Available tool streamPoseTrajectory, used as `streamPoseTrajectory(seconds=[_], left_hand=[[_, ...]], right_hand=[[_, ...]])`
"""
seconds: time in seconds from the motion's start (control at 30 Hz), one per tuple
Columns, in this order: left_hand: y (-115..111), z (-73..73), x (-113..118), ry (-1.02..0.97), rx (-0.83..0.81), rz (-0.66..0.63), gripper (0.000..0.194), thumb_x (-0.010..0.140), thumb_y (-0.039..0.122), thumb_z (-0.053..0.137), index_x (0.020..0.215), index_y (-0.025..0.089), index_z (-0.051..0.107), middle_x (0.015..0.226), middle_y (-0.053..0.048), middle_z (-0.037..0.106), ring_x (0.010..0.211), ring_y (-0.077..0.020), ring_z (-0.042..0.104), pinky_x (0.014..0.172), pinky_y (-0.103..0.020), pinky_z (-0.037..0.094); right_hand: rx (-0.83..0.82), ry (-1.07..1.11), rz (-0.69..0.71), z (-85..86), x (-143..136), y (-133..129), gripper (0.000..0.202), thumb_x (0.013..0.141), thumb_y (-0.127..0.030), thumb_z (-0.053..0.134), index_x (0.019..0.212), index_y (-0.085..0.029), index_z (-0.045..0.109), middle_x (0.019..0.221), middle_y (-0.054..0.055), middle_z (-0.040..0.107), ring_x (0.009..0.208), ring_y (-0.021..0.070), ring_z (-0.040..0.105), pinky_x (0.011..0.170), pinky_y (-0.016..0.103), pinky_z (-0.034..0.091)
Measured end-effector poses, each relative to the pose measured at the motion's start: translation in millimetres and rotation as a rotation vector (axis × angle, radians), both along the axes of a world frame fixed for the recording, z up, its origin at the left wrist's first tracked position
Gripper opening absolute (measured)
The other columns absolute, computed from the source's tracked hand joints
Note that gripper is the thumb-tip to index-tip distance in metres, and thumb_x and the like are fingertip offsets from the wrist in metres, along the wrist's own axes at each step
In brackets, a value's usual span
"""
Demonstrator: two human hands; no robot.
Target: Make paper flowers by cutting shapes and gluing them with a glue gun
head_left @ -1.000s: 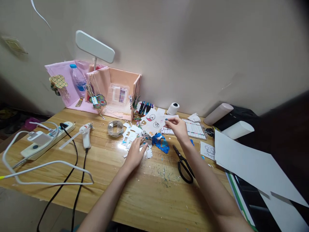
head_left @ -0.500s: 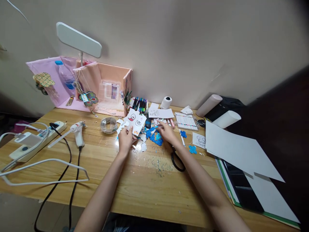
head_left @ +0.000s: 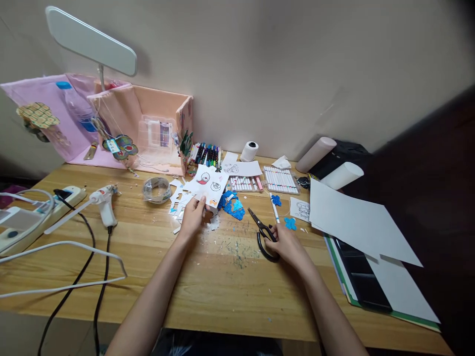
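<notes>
My left hand (head_left: 192, 217) pinches the lower edge of a white sheet of paper (head_left: 208, 185) with small line drawings, held above the tabletop. Under and beside it lie white paper scraps (head_left: 179, 198) and crumpled blue scraps (head_left: 234, 210). Fingers of my right hand (head_left: 290, 245) are closed on the handles of black scissors (head_left: 262, 227), whose blades point away to the upper left. Past that hand are a white marker (head_left: 275, 210), a dark blue flower cutout (head_left: 275, 200) and a lighter blue one (head_left: 290, 224).
Left of the paper are a tape roll (head_left: 156, 190), a glue gun (head_left: 106, 205) and a power strip (head_left: 40, 217) with loose cables. A pink box (head_left: 159, 99) stands behind. Marker sets (head_left: 281, 179) line the back; large white sheets (head_left: 356, 222) lie right.
My right hand has moved from the blue scraps toward me and right, and now grips the scissors. My left hand still holds the drawn paper. The view has shifted slightly.
</notes>
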State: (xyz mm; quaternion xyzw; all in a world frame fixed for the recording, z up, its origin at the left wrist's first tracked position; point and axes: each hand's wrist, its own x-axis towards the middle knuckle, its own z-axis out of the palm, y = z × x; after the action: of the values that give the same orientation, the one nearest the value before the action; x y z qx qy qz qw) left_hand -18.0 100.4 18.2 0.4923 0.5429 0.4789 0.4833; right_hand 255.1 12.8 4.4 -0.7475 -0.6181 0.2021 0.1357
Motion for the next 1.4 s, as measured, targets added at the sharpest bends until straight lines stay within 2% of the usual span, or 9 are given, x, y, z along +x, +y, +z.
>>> streamPoseTrajectory(seconds=[0.1, 0.2, 0.3, 0.4, 0.53, 0.67, 0.97, 1.2, 1.4], left_hand=[[-1.6, -0.4, -1.7, -0.005, -0.001, -0.026, 0.037, 0.077, 0.048, 0.052, 0.059, 0.016, 0.054, 0.048, 0.005, 0.045, 0.045, -0.0083, 0.039, 0.047, -0.021, 0.030], [-3.2, 1.6, -5.3, -0.012, -0.005, -0.051, 0.035, 0.075, 0.047, 0.056, 0.058, 0.016, 0.053, 0.052, 0.004, 0.048, 0.048, -0.0085, 0.040, 0.049, -0.021, 0.030], [-4.4, 3.9, -8.9, -0.028, -0.001, -0.080, 0.032, 0.073, 0.045, 0.058, 0.062, 0.016, 0.053, 0.054, 0.004, 0.050, 0.050, -0.0085, 0.042, 0.051, -0.020, 0.032], [-5.0, 4.6, -11.8, -0.054, 0.025, -0.112, 0.028, 0.075, 0.043, 0.058, 0.074, 0.016, 0.056, 0.056, 0.005, 0.048, 0.052, -0.0087, 0.043, 0.052, -0.020, 0.032], [-5.8, 4.4, -13.8, -0.082, 0.056, -0.148, 0.031, 0.078, 0.043, 0.057, 0.089, 0.014, 0.059, 0.056, 0.005, 0.046, 0.054, -0.0096, 0.042, 0.053, -0.021, 0.032], [-8.3, 6.0, -12.9, -0.106, 0.066, -0.224, 0.038, 0.078, 0.042, 0.058, 0.103, 0.014, 0.057, 0.058, 0.005, 0.046, 0.056, -0.0102, 0.044, 0.055, -0.022, 0.034], [-10.9, 13.5, -10.7, -0.120, 0.070, -0.273, 0.032, 0.074, 0.045, 0.061, 0.067, 0.015, 0.052, 0.056, 0.004, 0.048, 0.053, -0.0089, 0.044, 0.053, -0.022, 0.034], [-10.1, 14.1, -11.7, -0.130, 0.044, -0.258, 0.032, 0.073, 0.045, 0.061, 0.068, 0.015, 0.052, 0.054, 0.005, 0.044, 0.052, -0.0084, 0.040, 0.051, -0.021, 0.030], [-7.4, 5.8, -13.6, -0.160, 0.053, -0.260, 0.031, 0.076, 0.043, 0.061, 0.066, 0.015, 0.049, 0.055, 0.006, 0.042, 0.053, -0.0074, 0.037, 0.052, -0.021, 0.028]], right_hand=[[0.044, 0.184, -0.044, 1.5, -2.9, -1.7, 0.017, 0.064, -0.028, 0.057, 0.077, -0.019, 0.052, 0.073, 0.003, 0.059, 0.068, 0.0194, 0.056, 0.059, 0.028, 0.040], [-0.002, 0.542, -0.056, 14.1, -8.4, -2.6, 0.024, 0.072, -0.041, 0.055, 0.080, -0.019, 0.049, 0.064, -0.001, 0.053, 0.058, 0.0159, 0.054, 0.051, 0.025, 0.039], [-0.250, 0.860, 0.134, 30.9, -20.4, -4.8, 0.040, 0.077, -0.059, 0.048, 0.086, -0.020, 0.044, 0.056, -0.005, 0.046, 0.045, 0.0112, 0.046, 0.044, 0.023, 0.035], [-0.420, 1.021, 0.421, 43.5, -35.6, -6.5, 0.056, 0.076, -0.072, 0.037, 0.092, -0.019, 0.045, 0.071, 0.000, 0.053, 0.050, 0.0109, 0.051, 0.050, 0.025, 0.042], [-0.477, 0.996, 0.610, 47.6, -52.6, -1.8, 0.064, 0.078, -0.074, 0.023, 0.095, -0.017, 0.047, 0.081, 0.004, 0.052, 0.058, 0.0117, 0.054, 0.060, 0.030, 0.046], [-0.445, 0.946, 0.654, 41.2, -63.4, 8.9, 0.060, 0.081, -0.070, 0.025, 0.096, -0.016, 0.044, 0.075, 0.000, 0.047, 0.054, 0.0094, 0.050, 0.057, 0.029, 0.047], [-0.451, 0.992, 0.597, 31.7, -71.7, 16.3, 0.058, 0.081, -0.070, 0.027, 0.094, -0.017, 0.045, 0.071, -0.003, 0.042, 0.049, 0.0078, 0.050, 0.049, 0.026, 0.049], [-0.373, 0.884, 0.571, 41.5, -79.1, 13.8, 0.056, 0.078, -0.072, 0.032, 0.077, -0.017, 0.043, 0.060, -0.005, 0.042, 0.043, 0.0069, 0.048, 0.040, 0.020, 0.041], [-0.353, 0.930, 0.495, 30.1, -84.1, 11.9, 0.054, 0.075, -0.073, 0.038, 0.073, -0.020, 0.038, 0.049, -0.008, 0.040, 0.035, 0.0066, 0.042, 0.035, 0.019, 0.037]])
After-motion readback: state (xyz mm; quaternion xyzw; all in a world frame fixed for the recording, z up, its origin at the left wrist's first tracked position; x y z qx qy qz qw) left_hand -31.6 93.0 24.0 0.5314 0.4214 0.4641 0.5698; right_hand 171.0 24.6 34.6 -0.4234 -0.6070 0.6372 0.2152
